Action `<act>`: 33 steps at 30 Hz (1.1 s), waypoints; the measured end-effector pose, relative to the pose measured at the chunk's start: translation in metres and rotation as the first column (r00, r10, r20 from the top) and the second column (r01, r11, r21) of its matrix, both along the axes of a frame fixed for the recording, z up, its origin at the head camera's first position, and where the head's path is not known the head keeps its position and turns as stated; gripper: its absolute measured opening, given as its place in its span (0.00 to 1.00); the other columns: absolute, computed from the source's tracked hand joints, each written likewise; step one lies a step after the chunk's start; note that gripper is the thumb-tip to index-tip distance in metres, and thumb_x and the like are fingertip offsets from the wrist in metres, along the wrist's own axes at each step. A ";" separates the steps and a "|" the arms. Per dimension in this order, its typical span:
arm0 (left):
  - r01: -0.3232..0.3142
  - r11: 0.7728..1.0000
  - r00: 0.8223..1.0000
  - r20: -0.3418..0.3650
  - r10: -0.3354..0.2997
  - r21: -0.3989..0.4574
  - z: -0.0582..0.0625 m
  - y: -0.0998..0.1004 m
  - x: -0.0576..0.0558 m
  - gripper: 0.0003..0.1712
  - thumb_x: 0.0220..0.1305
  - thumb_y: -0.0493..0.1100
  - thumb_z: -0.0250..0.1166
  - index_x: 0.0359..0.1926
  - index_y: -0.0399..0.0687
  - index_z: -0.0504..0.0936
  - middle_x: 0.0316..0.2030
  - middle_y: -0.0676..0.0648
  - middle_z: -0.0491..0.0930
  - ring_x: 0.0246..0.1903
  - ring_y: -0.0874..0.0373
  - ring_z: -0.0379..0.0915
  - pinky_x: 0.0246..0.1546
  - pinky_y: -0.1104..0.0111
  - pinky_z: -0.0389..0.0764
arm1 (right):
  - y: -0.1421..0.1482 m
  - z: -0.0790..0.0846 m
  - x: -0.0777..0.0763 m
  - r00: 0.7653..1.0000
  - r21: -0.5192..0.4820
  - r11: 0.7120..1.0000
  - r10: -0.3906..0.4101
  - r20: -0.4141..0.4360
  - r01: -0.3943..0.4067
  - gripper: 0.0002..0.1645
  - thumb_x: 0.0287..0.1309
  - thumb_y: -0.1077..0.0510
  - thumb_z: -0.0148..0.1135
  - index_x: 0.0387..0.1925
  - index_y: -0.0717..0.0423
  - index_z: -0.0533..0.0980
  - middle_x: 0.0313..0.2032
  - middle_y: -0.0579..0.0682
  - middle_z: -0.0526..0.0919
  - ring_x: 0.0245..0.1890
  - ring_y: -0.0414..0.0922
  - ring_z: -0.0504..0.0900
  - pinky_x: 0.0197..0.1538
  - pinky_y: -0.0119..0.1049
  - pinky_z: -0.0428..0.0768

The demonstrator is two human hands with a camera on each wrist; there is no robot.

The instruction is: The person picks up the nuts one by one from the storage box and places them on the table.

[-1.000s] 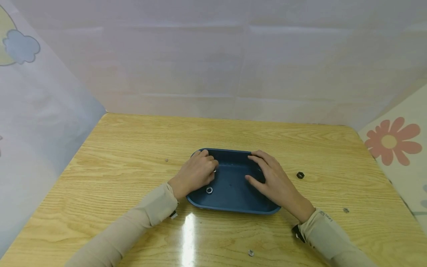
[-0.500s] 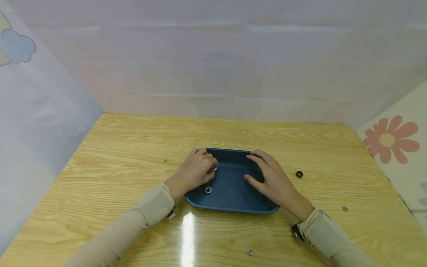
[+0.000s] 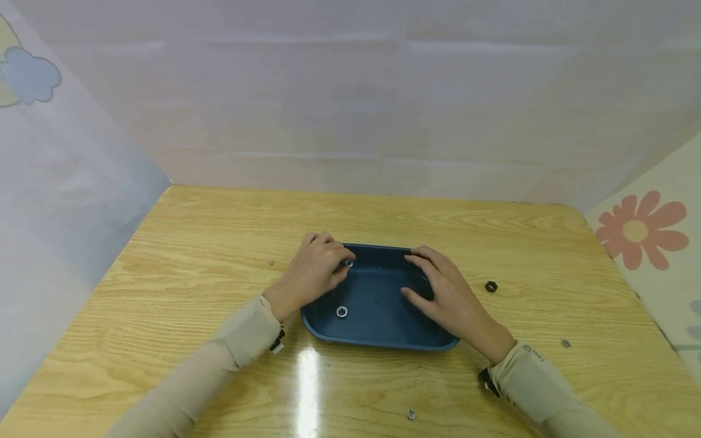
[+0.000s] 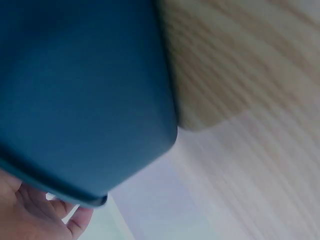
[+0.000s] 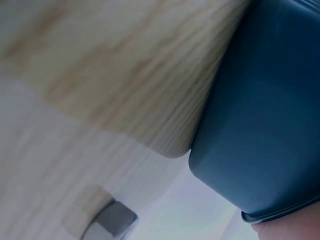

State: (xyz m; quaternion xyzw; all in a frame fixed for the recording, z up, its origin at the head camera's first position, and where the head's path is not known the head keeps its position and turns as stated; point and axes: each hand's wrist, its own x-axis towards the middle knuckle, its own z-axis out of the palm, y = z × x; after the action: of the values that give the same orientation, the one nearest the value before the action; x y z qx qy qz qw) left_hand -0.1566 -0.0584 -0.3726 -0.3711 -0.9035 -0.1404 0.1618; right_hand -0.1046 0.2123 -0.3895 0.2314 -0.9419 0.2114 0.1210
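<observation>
In the head view, my left hand (image 3: 314, 267) is over the left end of a dark blue tray (image 3: 378, 347), pinching a small silvery nut (image 3: 348, 263) between thumb and fingers. Another silvery nut (image 3: 342, 312) lies on the tray floor below that hand. My right hand (image 3: 449, 292) rests over the tray's right end, fingers relaxed and apart, thumb spread inward above the floor. The left wrist view has part of the left hand (image 4: 40, 215) behind the tray's rim. At the lower right of the right wrist view, a bit of the right hand (image 5: 295, 225) meets the rim.
A black hex nut (image 3: 491, 286) lies on the wooden table (image 3: 219, 219) right of the tray. Small metal nuts lie at the far right (image 3: 566, 344) and near the front edge, one small nut (image 3: 411, 415) there. A tiny piece (image 3: 271, 263) sits left of the tray.
My left hand has risen slightly and moved back and left, lifting the pinched nut away from the tray floor. My right hand has stayed in place on the tray.
</observation>
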 end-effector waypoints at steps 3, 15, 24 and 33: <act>-0.017 1.000 1.000 0.002 0.017 0.012 0.003 -0.004 -0.002 0.09 0.61 0.41 0.71 0.43 0.50 0.89 0.39 0.52 0.89 0.41 0.53 0.76 0.52 0.54 0.74 | 0.000 0.000 0.000 1.000 0.002 1.000 -0.001 0.000 0.001 0.37 0.57 0.51 0.71 0.65 0.62 0.71 0.66 0.61 0.69 0.67 0.59 0.67 0.67 0.59 0.67; -0.087 0.996 0.995 0.053 0.085 0.029 0.010 -0.014 -0.009 0.11 0.61 0.41 0.71 0.45 0.51 0.89 0.42 0.51 0.89 0.42 0.52 0.77 0.55 0.52 0.73 | 0.000 0.000 0.001 1.000 -0.004 1.000 0.005 -0.009 -0.005 0.37 0.56 0.52 0.72 0.64 0.62 0.71 0.65 0.61 0.70 0.66 0.59 0.67 0.66 0.59 0.67; -0.101 0.993 0.994 0.043 0.099 0.059 0.016 -0.020 -0.012 0.09 0.62 0.40 0.70 0.43 0.51 0.89 0.40 0.51 0.89 0.39 0.52 0.75 0.48 0.55 0.73 | 0.001 0.000 0.000 1.000 -0.004 1.000 0.007 -0.005 -0.007 0.37 0.57 0.51 0.71 0.64 0.61 0.71 0.66 0.60 0.69 0.67 0.58 0.67 0.66 0.59 0.67; -0.143 0.988 0.986 0.090 0.137 0.063 0.016 -0.028 -0.020 0.10 0.61 0.39 0.70 0.45 0.48 0.89 0.40 0.51 0.89 0.41 0.52 0.77 0.50 0.53 0.73 | 0.001 -0.001 0.001 1.000 -0.005 1.000 0.004 -0.001 -0.004 0.37 0.58 0.51 0.71 0.64 0.61 0.71 0.66 0.60 0.69 0.67 0.59 0.67 0.67 0.59 0.67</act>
State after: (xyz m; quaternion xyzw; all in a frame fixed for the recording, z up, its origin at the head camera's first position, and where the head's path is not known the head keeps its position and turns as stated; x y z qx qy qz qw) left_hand -0.1763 -0.0866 -0.3564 -0.2945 -0.9281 -0.1757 0.1450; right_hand -0.1040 0.2138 -0.3901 0.2331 -0.9409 0.2138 0.1216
